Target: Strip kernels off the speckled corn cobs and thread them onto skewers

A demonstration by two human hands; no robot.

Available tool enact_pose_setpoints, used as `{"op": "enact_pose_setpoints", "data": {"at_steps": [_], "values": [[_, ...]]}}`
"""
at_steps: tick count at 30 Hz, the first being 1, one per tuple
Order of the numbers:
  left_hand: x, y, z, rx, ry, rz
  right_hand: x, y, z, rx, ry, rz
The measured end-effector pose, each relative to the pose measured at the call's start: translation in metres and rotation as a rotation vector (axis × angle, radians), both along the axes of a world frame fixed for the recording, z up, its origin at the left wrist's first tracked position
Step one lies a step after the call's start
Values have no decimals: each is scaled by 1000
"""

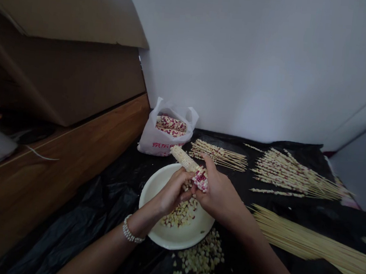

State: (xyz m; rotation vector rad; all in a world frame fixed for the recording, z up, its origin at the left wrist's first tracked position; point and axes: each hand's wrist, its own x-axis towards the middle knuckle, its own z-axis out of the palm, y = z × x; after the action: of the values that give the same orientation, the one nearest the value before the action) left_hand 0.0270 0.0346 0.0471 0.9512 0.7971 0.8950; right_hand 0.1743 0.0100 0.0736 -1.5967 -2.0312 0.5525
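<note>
Near the centre of the frame we see a long, tapering corn cob (pixel 183 158), its pale core mostly bare, held by both hands above a round, shallow white basin (pixel 151 190). We take the place to be chosen so that loose grains drop inside, since cream and dark-red corn kernels (pixel 177 217) lie in the basin straight beneath.

The right hand (pixel 216 189) is closed around the thicker, kernel-covered end, one digit stretched along its far side; we judge that this grip steadies the cob. The left hand (pixel 174 190), which wears a bracelet of pale beads (pixel 129 232) at the wrist, is curled nearly shut, its fingertips against the cob where bare core meets kernels. We read this as a place to press from, though the fingers hide the exact contact.

The cob tilts, its bare tip towards the upper left, almost at the white plastic carrier bag with red print (pixel 150 139), where more speckled cobs show. We see the bare stretch as cream and pitted in rows; the lower end has glossy kernels in white, pink and deep magenta.

A crinkled black plastic sheet (pixel 96 219) lies under everything, perhaps to catch strays: more loose kernels (pixel 204 261) are scattered at the lower centre. At the right, kernel-threaded skewers (pixel 285 172) lie apart from bare, straw-coloured sticks (pixel 309 242).
</note>
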Motion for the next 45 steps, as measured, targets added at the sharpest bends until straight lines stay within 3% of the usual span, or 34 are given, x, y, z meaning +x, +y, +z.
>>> {"op": "enact_pose_setpoints", "data": {"at_steps": [5,11,24,29,34,45], "values": [[-1,2,0,-42,-42,-75,-7,-4,4,62,-207,-41],[4,1,4,-74,40,26,-16,-7,7,86,-370,-59],[4,0,0,-22,116,61,-4,1,-2,22,-150,-20],[-2,0,1,-29,-26,-84,2,3,-1,-5,-101,-36],[-5,2,3,-42,-66,-134,4,2,2,1,-85,-41],[5,1,-8,195,218,117,-12,-6,1,16,-60,-25]]}}
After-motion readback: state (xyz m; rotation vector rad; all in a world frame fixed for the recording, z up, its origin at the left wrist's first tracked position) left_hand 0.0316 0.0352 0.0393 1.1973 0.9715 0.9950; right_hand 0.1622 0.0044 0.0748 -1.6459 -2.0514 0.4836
